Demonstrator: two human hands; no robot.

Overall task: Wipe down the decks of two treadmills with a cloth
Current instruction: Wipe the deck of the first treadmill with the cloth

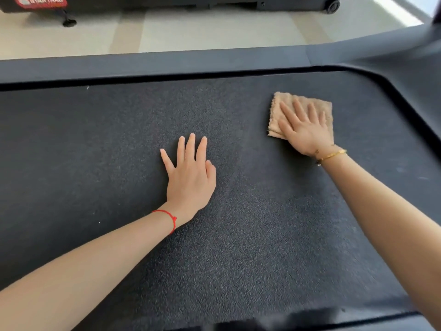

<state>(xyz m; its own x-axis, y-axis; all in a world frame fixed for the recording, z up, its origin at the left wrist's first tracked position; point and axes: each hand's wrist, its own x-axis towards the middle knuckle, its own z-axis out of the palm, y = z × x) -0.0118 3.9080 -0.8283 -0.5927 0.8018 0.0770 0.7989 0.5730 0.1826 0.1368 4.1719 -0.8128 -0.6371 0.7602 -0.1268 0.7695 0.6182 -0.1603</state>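
The treadmill deck (214, 247) fills most of the view, its dark textured belt cut off at the left and bottom edges, and the near side rail is only a blurred strip along the bottom. A second treadmill (167, 2) stands across the pale floor (191, 29), but only its black base shows at the top edge, with one wheel (332, 6) and a foot (69, 21). Its red label (40, 1) carries white lettering that appears mirrored and is partly cropped, so it cannot be read with certainty. The tan cloth (286, 103) lies flat on the belt near the far right corner, its lower right part hidden under the right hand (304, 130), which presses on it with straight, spread fingers. The left hand (189, 173) rests flat and open on the bare belt, well apart from the cloth. A red string (169, 218) circles the left wrist, and a gold bracelet (330, 155) the right one.
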